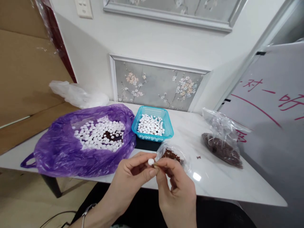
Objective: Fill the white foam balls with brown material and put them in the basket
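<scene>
Red handwriting on the whiteboard (pixel 273 104) is too cut off to read. The left hand (pixel 130 180) pinches one white bead (pixel 151 161), and the right hand (pixel 177 186) closes its fingertips against it. One purple bag (pixel 59 148) and one blue basket (pixel 163 134) hold many beads; two clear bags (pixel 223 142) of brown bits lie on the desk (pixel 218 180).

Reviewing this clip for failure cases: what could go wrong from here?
1. The white bead is pinched only at the fingertips of the left hand and right hand, over the table edge; a slip could drop it to the floor.
2. The small open bag of brown bits sits just behind the right hand; a knock may spill it.
</scene>
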Available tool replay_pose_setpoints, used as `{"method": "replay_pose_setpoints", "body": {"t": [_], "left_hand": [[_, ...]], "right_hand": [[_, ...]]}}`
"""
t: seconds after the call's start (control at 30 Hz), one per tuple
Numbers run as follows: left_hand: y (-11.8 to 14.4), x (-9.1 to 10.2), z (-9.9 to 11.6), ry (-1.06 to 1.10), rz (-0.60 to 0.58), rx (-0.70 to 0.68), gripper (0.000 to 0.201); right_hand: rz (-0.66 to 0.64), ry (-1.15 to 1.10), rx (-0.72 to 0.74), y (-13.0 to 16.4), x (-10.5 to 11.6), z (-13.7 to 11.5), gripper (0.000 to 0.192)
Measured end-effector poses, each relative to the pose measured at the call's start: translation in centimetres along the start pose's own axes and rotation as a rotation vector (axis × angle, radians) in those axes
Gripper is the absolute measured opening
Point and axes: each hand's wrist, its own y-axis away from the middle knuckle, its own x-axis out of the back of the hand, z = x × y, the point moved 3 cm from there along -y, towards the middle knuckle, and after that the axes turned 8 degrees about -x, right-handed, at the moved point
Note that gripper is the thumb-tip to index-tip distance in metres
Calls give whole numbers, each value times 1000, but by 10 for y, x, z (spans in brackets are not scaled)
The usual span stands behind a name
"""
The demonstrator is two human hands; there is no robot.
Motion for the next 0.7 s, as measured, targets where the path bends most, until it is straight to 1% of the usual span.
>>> {"method": "replay_pose_setpoints", "body": {"t": [0.1, 0.2, 0.3, 0.4, 0.47, 0.57, 0.7], "left_hand": [[-1, 2, 1, -58, -15, -47, 21], [-1, 6, 2, -53, 6, -77, 20], [0, 9, 4, -68, 17, -108, 22], [2, 12, 9, -148, 1, -176, 20], [2, 13, 12, -191, 12, -207, 19], [3, 13, 15, -207, 51, -220, 19], [2, 12, 14, -187, 68, -213, 19]], "right_hand": [[-22, -4, -38, 0, -1, 1, 10], [-40, -79, -73, 1, -3, -1, 9], [-28, -126, -71, 2, -1, -4, 8], [0, -117, -61, 2, 3, -5, 7], [10, -116, -58, 1, 5, -5, 7], [14, -121, -65, 1, 6, -5, 7], [23, -113, -73, 1, 7, -4, 7]]}}
